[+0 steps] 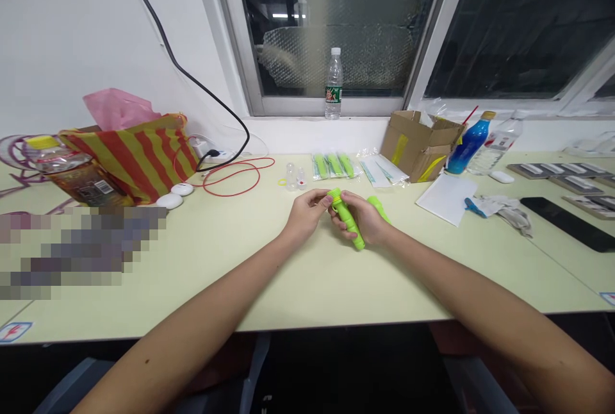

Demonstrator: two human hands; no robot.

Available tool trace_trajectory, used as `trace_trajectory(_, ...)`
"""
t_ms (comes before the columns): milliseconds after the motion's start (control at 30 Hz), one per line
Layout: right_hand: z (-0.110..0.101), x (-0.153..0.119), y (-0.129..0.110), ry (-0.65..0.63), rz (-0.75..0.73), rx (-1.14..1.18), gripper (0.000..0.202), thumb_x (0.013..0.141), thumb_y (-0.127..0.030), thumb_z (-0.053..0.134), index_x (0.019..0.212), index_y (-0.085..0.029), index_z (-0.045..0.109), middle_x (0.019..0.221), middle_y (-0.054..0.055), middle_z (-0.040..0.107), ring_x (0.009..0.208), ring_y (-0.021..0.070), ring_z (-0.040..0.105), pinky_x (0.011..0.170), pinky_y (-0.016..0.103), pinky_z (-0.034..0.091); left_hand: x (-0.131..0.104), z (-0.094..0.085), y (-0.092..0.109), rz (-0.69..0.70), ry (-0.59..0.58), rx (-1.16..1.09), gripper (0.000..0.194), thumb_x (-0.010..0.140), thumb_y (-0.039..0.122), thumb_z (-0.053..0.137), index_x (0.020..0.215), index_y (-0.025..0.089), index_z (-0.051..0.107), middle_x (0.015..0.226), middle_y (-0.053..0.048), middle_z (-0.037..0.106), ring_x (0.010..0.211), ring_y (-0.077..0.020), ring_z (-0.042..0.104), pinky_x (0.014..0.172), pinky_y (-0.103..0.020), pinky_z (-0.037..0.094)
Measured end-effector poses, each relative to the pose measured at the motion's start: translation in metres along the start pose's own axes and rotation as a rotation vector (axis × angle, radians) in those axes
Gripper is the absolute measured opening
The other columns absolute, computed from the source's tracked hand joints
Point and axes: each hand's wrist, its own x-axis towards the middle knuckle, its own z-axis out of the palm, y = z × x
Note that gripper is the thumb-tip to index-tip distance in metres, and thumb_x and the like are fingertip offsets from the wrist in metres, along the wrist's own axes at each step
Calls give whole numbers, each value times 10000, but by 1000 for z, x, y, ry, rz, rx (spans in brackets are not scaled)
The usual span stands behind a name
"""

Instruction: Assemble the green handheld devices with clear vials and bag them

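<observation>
A bright green tube, shaped like a small flashlight (348, 222), is held tilted above the middle of the table, its wider ringed end toward the window. My right hand (364, 216) is wrapped round its body. At the ringed end, my left hand (307, 211) pinches the rim between thumb and fingers. Another green piece (378, 206) lies just behind my right hand, partly hidden by it. Small clear parts (291, 177) and a yellow ring (282, 182) rest beyond my left hand. Clear bags with green pieces (333, 165) lie near the wall.
A cardboard box (418, 145), blue bottle (471, 143) and white paper (446, 197) stand or lie back right, with gloves (502, 210) and a black slab (567, 224) farther right. Left are a striped bag (144, 154), a drink bottle (79, 173) and a red cable (231, 195).
</observation>
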Motion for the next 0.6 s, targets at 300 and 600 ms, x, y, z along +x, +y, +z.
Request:
trace_trajectory(300,3,0,-3,36,-31,-62,343,818,-497,594,940,-261,376,772,-25,554,473,103,470,305,170,292,0,4,-5,13,110,-5,401,759,365,751,1084,157,645,974,-78,685,892,-175,649,841,-330,512)
trace_trajectory(600,8,1,-2,172,-65,-186,389,833,-575,523,926,-271,298,548,-102,490,360,137,479,309,202,285,-6,11,-2,-35,116,52,320,767,344,733,1028,160,712,993,-89,718,894,-192,651,850,-349,499)
